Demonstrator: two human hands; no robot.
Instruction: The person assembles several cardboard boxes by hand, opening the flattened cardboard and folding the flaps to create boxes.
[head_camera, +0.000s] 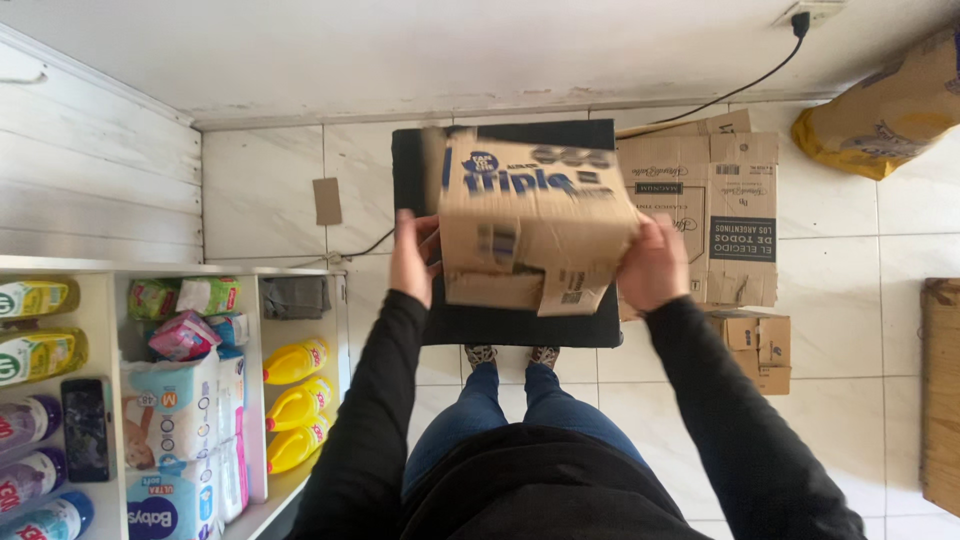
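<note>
Cardboard box is up in the air between both hands, tilted, one bottom flap hanging loose, blurred so likely mid-motion. It sits above a black stool or low stand on the tiled floor, right in front of the person's feet

Left hand pressed flat against the box's left side, fingers partly hidden behind the edge. Right hand clamped on the right side, fingers wrapped round the corner. Both are closed on the box, a two-sided squeeze hold

Step in hand, as I read it: handling/turning the box over the black stand, either setting it down or tipping it. Next move would call for keeping even pressure on both sides so it doesn't slip, and minding the loose flap in case contents drop; can't tell if the box is full or empty

Around it: more brown cartons stacked just right of the stand, smaller carton below them, yellow-brown sack far right by the wall. Left side: white shelf unit with yellow bottles and nappy packs, a phone standing on a shelf edge
</note>
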